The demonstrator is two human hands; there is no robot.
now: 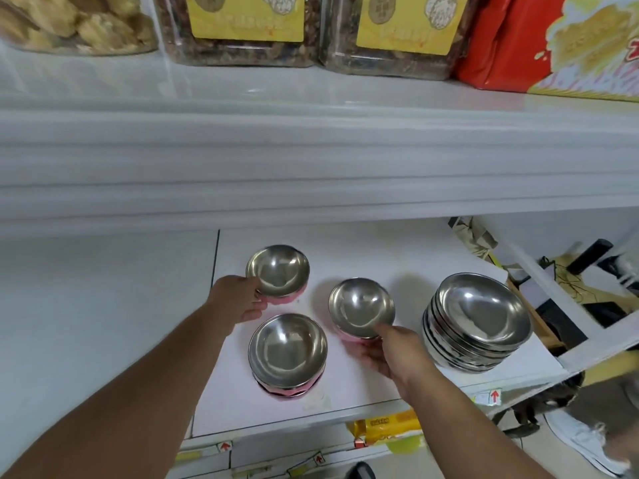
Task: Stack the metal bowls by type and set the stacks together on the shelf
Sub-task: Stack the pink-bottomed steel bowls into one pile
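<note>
Upper shelf (pixel 311 157) overhangs; jars (pixel 238 29) and red box (pixel 511 39) stored on it. Steel stack (pixel 477 323) seated at right of lower shelf (pixel 363 250). Both arms outstretched. Rear pink bowl (pixel 278 273) clamped by left hand (pixel 240 300); middle pink bowl (pixel 361 307) clamped, tilted, by right hand (pixel 390 350). Pink bowl stack (pixel 287 354) placed in front, between hands. Counted: two single bowls, two stacks.

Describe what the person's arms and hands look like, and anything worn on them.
Both forearms are bare as far as the frame shows, with no sleeve in view. The left hand and right hand wear no gloves. No watch, bracelet or ring is visible on the parts facing the camera.
</note>
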